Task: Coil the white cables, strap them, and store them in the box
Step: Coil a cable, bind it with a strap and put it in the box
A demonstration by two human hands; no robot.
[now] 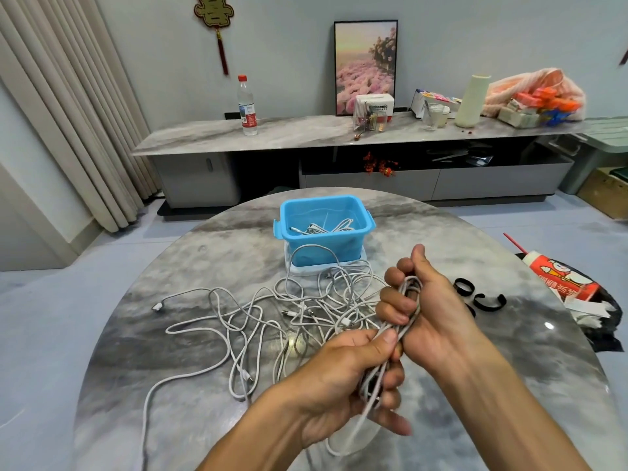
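You are at a round table [475,385] with a grey marbled top, and the floor around it is pale blue-grey. Your right hand [438,307] curls its fingers round the upper part of a cable bundle [406,300]; your left hand [353,379] pinches the same bundle lower down, thumb on top. A loop of it hangs below your left hand. More loose white cables [272,314] sprawl tangled across the table's middle, some reaching the blue box [324,244], which stands at the far edge on a white lid and already holds cable. Black straps [489,300] lie just right of your right hand. A printed cup [560,277] lies at the right rim. Beyond, a long marbled sideboard [306,134] carries a water bottle [247,107], a framed flower picture [365,66] and a full plastic bag [537,93]. Beige curtains [68,107] hang at the left.
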